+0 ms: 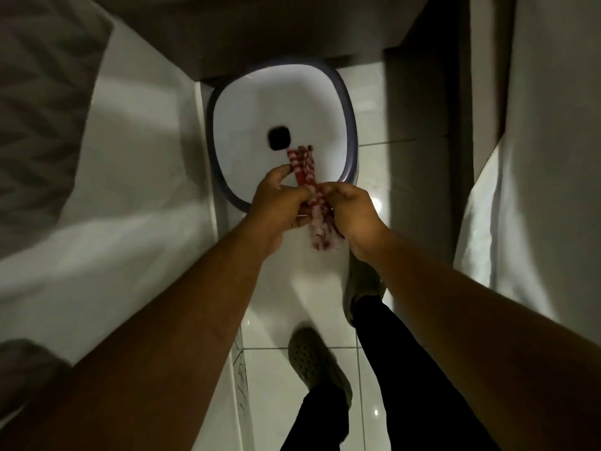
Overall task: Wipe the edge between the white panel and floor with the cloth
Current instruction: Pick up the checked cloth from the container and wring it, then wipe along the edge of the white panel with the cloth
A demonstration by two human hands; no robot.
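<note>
A red-and-white checked cloth (305,167) is bunched into a twisted rope between both hands, held in the air over a white basin (253,102) with a dark rim. My left hand (276,203) grips the cloth from the left and my right hand (353,211) grips it from the right, close together. One cloth end sticks out toward the basin's dark drain hole (279,139); the other hangs below my hands. The white panel (136,164) runs down the left, meeting the tiled floor (283,392) along a narrow strip (208,177).
My two feet in dark clogs (317,362) stand on the glossy tiles below the basin. A dark cabinet (260,30) overhangs the basin at the top. White fabric (536,190) hangs at the right, patterned fabric (39,92) at the upper left.
</note>
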